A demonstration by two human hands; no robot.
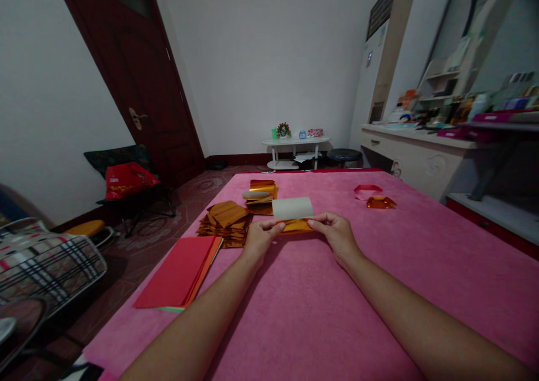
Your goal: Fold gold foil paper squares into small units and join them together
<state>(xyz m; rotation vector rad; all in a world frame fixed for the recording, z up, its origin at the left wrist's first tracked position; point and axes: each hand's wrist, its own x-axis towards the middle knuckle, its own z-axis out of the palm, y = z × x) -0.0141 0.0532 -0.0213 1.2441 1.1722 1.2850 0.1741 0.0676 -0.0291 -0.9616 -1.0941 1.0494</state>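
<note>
Between my two hands is a sheet of gold foil paper (297, 225), held low over the pink cloth. My left hand (261, 236) pinches its left end between thumb and fingers. At the other end, my right hand (334, 232) pinches the paper the same way. A pale white-grey curled piece (292, 208), like a paper roll or tube, lies just behind the foil; whether the two are joined I cannot tell. Left of my left hand sits a stack of gold-brown foil paper (227, 221). Behind that stack is more shiny gold foil (263, 189).
Red and orange paper sheets (181, 271) lie at the left of the pink-covered table (379, 308). A folded gold piece (381, 202) and a pink-red ring-shaped strip (368, 189) lie far right. Beyond stands a small white table (297, 142); a cluttered desk (425, 139) is at right.
</note>
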